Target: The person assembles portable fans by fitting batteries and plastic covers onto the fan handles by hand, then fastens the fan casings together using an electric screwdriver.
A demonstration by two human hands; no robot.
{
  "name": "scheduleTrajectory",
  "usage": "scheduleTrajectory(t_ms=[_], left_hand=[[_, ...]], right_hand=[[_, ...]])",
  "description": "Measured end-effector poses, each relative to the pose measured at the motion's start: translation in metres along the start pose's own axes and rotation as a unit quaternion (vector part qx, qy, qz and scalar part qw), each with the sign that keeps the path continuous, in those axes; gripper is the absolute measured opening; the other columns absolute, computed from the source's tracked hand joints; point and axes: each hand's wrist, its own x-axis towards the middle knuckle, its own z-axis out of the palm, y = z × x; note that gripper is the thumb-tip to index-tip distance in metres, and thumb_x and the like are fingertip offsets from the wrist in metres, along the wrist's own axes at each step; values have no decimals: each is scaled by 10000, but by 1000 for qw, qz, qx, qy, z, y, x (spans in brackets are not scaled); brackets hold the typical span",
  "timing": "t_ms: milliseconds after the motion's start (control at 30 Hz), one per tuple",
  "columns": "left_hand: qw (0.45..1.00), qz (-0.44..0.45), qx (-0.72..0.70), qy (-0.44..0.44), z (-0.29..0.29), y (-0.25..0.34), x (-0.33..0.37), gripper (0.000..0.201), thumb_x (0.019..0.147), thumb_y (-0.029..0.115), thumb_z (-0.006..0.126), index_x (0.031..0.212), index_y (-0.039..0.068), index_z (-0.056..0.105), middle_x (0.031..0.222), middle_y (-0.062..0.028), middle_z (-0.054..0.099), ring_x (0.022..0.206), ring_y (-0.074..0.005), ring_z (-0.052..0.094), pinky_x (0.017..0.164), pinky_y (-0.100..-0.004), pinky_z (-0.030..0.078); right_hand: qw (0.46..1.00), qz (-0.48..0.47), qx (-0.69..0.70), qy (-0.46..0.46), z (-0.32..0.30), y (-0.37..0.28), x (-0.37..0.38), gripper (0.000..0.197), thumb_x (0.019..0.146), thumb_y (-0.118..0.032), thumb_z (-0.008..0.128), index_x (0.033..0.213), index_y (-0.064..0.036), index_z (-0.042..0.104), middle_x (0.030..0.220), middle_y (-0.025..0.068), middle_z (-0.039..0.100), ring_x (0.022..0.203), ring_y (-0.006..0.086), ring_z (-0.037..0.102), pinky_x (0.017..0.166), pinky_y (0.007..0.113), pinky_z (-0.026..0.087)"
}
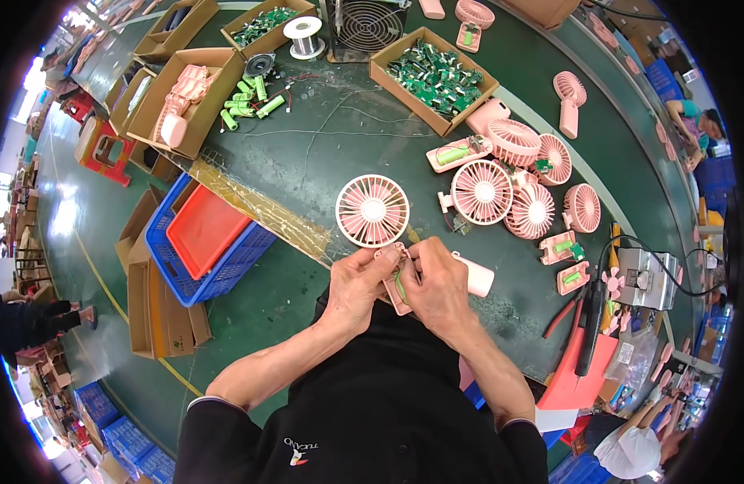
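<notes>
Close in front of me is a pink handheld fan (pixel 373 210), its round grille pointing away from my body. My left hand (pixel 352 289) grips the fan's opened handle (pixel 394 295), in which part of a green battery shows. Bent over the top of that handle, the fingers of my right hand (pixel 438 284) are pinched together. Whatever they hold is hidden by the fingers. A smooth pink handle cover (pixel 478 277) lies on the table just beyond my right hand.
Pink fans (pixel 482 192) cluster at the right. A carton of green circuit boards (pixel 436 78), loose green batteries (pixel 241 103) and a solder spool (pixel 305 38) stand farther back. A soldering iron (pixel 589 331) is at the right; a blue crate (pixel 190 286) stands left of the table.
</notes>
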Motion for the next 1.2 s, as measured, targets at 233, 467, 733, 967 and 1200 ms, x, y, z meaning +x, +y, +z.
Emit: scheduleTrajectory(t_ms=[233,467,733,967,1200], left_hand=[[1000,16,3,11,1,-2,-2,295,946,180,634,1128,-52,630,975,-59,672,786,-118,645,655,-290,551],[1000,26,-13,-4,-2,-4,-2,310,949,177,629,1153,-57,612,998,-68,668,791,-130,651,666,-301,559],[999,38,-14,-35,-6,-6,-2,291,945,178,638,1129,-47,622,985,-77,671,795,-135,656,665,-308,573],[998,66,9,-18,-6,-10,-3,283,942,174,643,1125,-41,628,992,-77,675,821,-128,658,703,-314,580],[998,62,13,-26,-5,-9,-2,275,942,161,639,1122,-47,627,983,-78,676,810,-129,660,703,-310,579]], right_hand=[[998,32,51,-3,-1,-2,-1,144,794,35,675,829,-9,542,742,89,556,541,184,567,477,320,430],[997,24,68,-3,-1,-2,1,131,813,36,669,829,4,543,703,86,568,520,155,574,463,299,426],[987,79,141,1,-4,-8,3,123,815,34,658,773,3,547,597,35,541,480,77,484,442,253,366],[950,195,232,-69,-9,-5,7,105,812,28,620,751,12,535,575,7,535,513,27,462,449,230,350],[957,177,206,-102,-16,-1,12,83,779,33,608,749,15,533,594,9,554,529,31,486,453,226,363]])
